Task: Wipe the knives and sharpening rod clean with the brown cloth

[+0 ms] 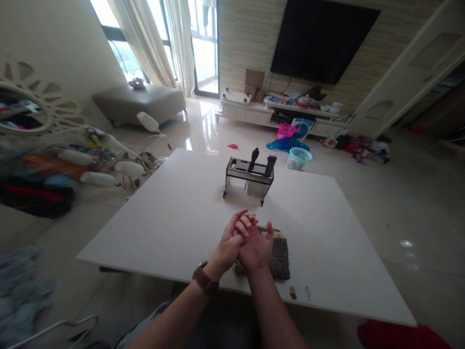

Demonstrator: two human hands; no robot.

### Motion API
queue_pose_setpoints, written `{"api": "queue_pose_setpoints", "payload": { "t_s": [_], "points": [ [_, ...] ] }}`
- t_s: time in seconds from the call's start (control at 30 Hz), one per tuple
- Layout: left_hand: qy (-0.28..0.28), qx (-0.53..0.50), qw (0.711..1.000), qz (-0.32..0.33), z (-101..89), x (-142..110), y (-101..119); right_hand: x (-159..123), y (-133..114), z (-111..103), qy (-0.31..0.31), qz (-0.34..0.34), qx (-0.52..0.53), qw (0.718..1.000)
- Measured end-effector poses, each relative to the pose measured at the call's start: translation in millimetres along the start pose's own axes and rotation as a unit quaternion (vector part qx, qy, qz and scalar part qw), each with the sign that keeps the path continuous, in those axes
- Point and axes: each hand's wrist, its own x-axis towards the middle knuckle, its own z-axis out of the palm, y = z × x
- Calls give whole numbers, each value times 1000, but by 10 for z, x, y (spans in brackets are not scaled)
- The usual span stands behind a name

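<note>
My left hand [229, 242], with a brown-strapped watch [206, 278] at its wrist, is closed around the fingers of my right hand. Palm up, my right hand [257, 249] has its thumb stretched out and holds no object. Both hands are above a folded dark grey cloth or mat [281, 259], which they partly hide; its far edge looks lighter. Beyond them a knife rack [249, 169] stands upright on the white table [163, 228]. Two black handles stick up from its slots, one a knife handle [255, 157], and a broad blade hangs below.
A small yellow-and-dark item [292, 292] and a small pale item [307, 293] lie by the table's near edge. Past the table are a light-blue basket [299, 158] and a pink basket [286, 131] on the floor. A lamp with white shades [98, 179] stands at left.
</note>
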Motion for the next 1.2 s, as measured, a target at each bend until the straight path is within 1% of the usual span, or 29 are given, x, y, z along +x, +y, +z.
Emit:
{"api": "queue_pose_setpoints", "payload": {
  "t_s": [0.17,0.23,0.3,0.37,0.43,0.5,0.53,0.63,0.73,0.87,1.0,1.2],
  "points": [
    [12,37,999,-10,0,36,-29,17,-15,7,20,-8,-20,1000],
    [26,52,998,-11,-30,80,-37,45,-32,-17,23,-25,-31,999],
    [48,67,997,1,-91,131,-22,83,-52,-65,27,-39,-40,998],
    [86,73,993,41,-174,177,23,118,-72,-129,40,-46,-46,997],
    [130,79,983,99,-262,207,87,139,-84,-190,57,-48,-47,996],
    [156,97,973,142,-336,215,150,139,-85,-229,62,-51,-47,996],
    [160,109,970,150,-364,212,177,134,-82,-239,58,-53,-48,996],
    [155,122,971,133,-404,186,225,112,-66,-243,50,-62,-54,995],
    [151,95,978,106,-394,164,239,108,-56,-242,59,-79,-46,994],
    [143,60,983,93,-362,153,238,126,-56,-262,68,-97,-44,992],
    [138,85,982,98,-357,151,232,124,-65,-272,63,-108,-61,990],
    [156,135,974,88,-386,152,225,100,-71,-271,72,-89,-54,992]
  ]
}}
